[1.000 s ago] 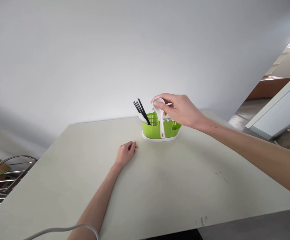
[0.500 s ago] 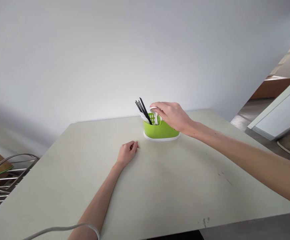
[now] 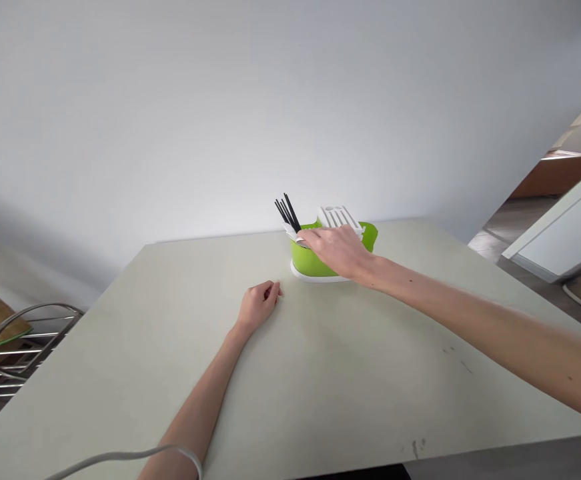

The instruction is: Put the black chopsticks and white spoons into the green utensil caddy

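My right hand [image 3: 335, 247] is positioned at the centre of the frame, palm down over the front of the green caddy [image 3: 305, 261], covering much of its front wall and part of its white base [image 3: 306, 275]. A white spoon [image 3: 301, 241] shows only as a pale edge at my fingertips, at the caddy's left end; its handle is hidden, and I cannot tell whether the fingers grip it or merely touch it. Black chopsticks [image 3: 290, 215] project above the same end, leaning left, their lower ends concealed; white utensils beside them overlap too closely to separate. The slotted white insert [image 3: 337, 217] is visible behind my knuckles, its lower part obscured. My left hand [image 3: 259, 303] rests on the bench [image 3: 170, 333], left of centre, fingers curled closed, palm not visible. A grey cable [image 3: 115, 457] crosses that forearm at lower left, where both are cut off by the frame.
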Tool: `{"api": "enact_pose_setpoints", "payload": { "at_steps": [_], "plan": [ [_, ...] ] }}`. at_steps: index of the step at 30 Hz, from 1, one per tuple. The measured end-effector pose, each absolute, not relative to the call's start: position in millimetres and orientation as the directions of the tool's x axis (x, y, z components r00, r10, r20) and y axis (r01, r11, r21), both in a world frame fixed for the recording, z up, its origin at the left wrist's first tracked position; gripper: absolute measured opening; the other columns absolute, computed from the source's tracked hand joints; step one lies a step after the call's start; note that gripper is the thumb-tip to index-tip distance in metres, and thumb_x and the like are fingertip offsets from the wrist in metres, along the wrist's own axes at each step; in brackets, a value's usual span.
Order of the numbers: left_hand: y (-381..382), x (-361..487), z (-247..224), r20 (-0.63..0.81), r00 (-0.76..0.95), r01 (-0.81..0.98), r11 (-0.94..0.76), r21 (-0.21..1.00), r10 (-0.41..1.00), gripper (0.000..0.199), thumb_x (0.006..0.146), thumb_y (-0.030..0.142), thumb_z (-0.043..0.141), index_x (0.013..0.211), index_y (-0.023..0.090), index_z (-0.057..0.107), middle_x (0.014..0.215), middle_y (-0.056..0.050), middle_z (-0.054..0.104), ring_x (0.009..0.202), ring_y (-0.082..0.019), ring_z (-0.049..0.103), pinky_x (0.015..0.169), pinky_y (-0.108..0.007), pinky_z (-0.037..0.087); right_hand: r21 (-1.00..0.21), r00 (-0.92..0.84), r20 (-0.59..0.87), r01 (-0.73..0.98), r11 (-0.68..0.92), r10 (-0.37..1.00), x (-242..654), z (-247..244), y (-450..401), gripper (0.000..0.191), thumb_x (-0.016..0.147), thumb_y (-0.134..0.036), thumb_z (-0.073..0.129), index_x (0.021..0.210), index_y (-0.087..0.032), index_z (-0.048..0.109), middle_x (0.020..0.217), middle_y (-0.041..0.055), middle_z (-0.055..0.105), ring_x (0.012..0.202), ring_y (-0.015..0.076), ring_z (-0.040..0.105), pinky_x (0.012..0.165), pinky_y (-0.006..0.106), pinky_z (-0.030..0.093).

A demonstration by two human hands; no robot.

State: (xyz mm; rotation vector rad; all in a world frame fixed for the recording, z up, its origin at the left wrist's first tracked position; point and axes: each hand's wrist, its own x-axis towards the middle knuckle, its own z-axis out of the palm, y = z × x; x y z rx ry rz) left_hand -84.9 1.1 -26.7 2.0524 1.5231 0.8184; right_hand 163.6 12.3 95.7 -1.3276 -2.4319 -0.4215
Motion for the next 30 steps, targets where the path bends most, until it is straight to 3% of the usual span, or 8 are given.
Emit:
{"api": "enact_pose_setpoints", "payload": {
  "at_steps": [8, 20, 26, 30],
  "plan": [
    [1, -85, -27, 0.188, 0.211, 0.686, -0.282, 0.671, 0.959, 0.048, 0.103, 0.051, 0.041, 0.076, 0.022, 0.069, 0.063, 0.000, 0.064, 0.056, -0.015, 0.052, 0.063, -0.028, 0.040, 0.134, -0.522, 0.438, 0.843, 0.522, 0.732, 161, 97, 14, 0.031, 0.107, -0.021, 0.046, 0.107, -0.012, 0.076, 0.092, 0.0169, 0.077, 0.094, 0.0267, 0.068, 0.081, 0.037, 0.037],
    [0, -84, -25, 0.182, 0.207, 0.697, -0.276, 0.662, 0.961, 0.048, 0.103, 0.052, 0.041, 0.076, 0.022, 0.068, 0.064, 0.000, 0.064, 0.057, -0.015, 0.052, 0.063, -0.028, 0.040, 0.097, -0.543, 0.502, 0.809, 0.580, 0.673, 182, 99, 12, 0.026, 0.105, -0.028, 0.056, 0.120, -0.014, 0.072, 0.104, 0.0158, 0.079, 0.114, 0.0326, 0.065, 0.097, 0.045, 0.041],
    [-1, -83, -22, 0.175, 0.210, 0.707, -0.273, 0.653, 0.962, 0.050, 0.102, 0.053, 0.040, 0.076, 0.022, 0.068, 0.066, 0.000, 0.065, 0.058, -0.016, 0.053, 0.064, -0.029, 0.041, 0.072, -0.565, 0.603, 0.741, 0.668, 0.562, 210, 94, 1, 0.032, 0.105, -0.026, 0.051, 0.135, -0.018, 0.060, 0.135, 0.0161, 0.065, 0.126, 0.0308, 0.058, 0.103, 0.045, 0.044],
    [-2, -83, -22, 0.168, 0.215, 0.711, -0.272, 0.649, 0.962, 0.049, 0.103, 0.052, 0.040, 0.076, 0.022, 0.067, 0.066, 0.000, 0.065, 0.058, -0.015, 0.052, 0.064, -0.028, 0.040, 0.057, -0.488, 0.664, 0.789, 0.612, 0.567, 234, 79, -11, 0.038, 0.103, -0.026, 0.053, 0.140, -0.017, 0.054, 0.138, 0.0185, 0.058, 0.119, 0.0319, 0.061, 0.102, 0.048, 0.048]
  ]
}}
